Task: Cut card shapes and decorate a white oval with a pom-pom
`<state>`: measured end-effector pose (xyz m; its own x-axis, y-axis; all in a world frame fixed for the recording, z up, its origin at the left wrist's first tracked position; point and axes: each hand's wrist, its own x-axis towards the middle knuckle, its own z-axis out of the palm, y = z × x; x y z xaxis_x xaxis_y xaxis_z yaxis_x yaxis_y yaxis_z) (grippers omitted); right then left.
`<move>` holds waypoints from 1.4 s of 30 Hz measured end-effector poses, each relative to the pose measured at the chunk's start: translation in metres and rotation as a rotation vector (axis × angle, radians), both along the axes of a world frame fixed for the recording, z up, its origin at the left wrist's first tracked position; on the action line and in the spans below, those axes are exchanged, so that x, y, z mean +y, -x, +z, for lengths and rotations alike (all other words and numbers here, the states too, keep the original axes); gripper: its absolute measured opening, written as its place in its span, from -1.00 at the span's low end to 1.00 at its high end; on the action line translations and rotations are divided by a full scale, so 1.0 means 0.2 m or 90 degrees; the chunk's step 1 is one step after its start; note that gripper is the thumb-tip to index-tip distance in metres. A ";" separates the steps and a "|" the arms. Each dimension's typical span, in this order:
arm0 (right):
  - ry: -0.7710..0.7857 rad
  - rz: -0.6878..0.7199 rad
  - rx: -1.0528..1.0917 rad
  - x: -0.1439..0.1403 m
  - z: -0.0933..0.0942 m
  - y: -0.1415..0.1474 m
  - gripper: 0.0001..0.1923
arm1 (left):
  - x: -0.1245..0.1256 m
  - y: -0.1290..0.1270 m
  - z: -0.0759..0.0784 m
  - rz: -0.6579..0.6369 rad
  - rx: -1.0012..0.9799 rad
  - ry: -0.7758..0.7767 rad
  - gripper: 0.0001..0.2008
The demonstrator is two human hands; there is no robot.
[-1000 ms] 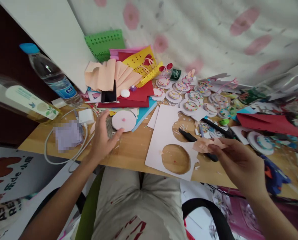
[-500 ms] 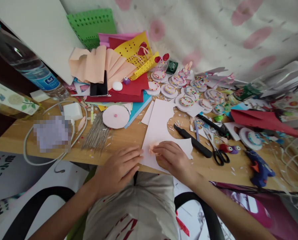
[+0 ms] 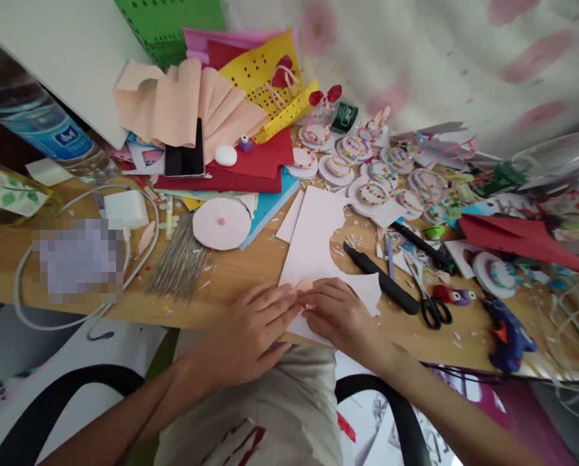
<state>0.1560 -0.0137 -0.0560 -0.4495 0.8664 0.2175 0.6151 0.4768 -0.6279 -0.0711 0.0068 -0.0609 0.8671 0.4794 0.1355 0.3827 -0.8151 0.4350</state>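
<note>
Both forearms are bare and sleeveless, above light grey trousers (image 3: 289, 401) with red markings.

**A Messy Craft Table**

The wooden table (image 3: 250, 272) is full. A white sheet (image 3: 313, 239) with round holes lies on it. Beside it lie a black knife (image 3: 379, 278), scissors (image 3: 428, 301), a blue glue gun (image 3: 508, 333), thin wires (image 3: 180, 259) and 1 pink circle (image 3: 221, 223).
</note>
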 end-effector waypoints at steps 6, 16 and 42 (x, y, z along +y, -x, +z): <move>0.048 -0.040 0.018 0.04 -0.02 0.00 -0.84 | 0.00 -0.02 0.02 0.012 0.003 0.021 -0.45; 0.067 -0.050 -0.031 0.04 -0.06 0.04 -0.70 | 0.04 -0.04 0.02 0.023 -0.035 0.038 -0.54; 0.060 0.007 -0.012 0.02 0.00 0.01 -0.77 | -0.10 0.10 0.09 0.420 -0.377 0.391 -0.80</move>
